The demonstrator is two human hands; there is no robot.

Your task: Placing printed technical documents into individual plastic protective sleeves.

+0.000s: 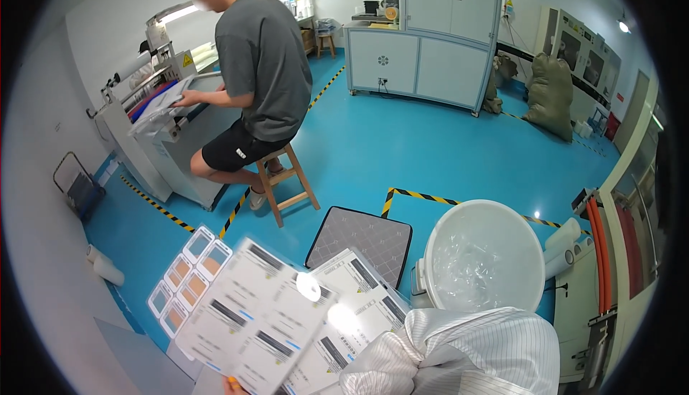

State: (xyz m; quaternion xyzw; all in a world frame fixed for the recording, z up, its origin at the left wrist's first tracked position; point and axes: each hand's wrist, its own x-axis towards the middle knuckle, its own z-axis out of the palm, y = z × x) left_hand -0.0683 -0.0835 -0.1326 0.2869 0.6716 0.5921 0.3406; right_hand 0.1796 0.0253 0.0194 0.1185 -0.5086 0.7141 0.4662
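Note:
At the lower edge, only the fingertips of my left hand show, closed on the bottom edge of a printed white sheet. The sheet is glossy, tilted and partly blurred, with repeated label-like blocks of dark bars. Beneath its right side lies a similar printed sheet, which reflects bright light. Past its left edge sticks out a white sheet with rounded, phone-shaped cut-outs, some showing tan. White striped cloth bunches at the lower right. My right hand does not show.
A big white bin lined with clear plastic stands right of the sheets. Beyond them lies a grey cushion pad. A person sits on a wooden stool at a machine. White rolls stand at right.

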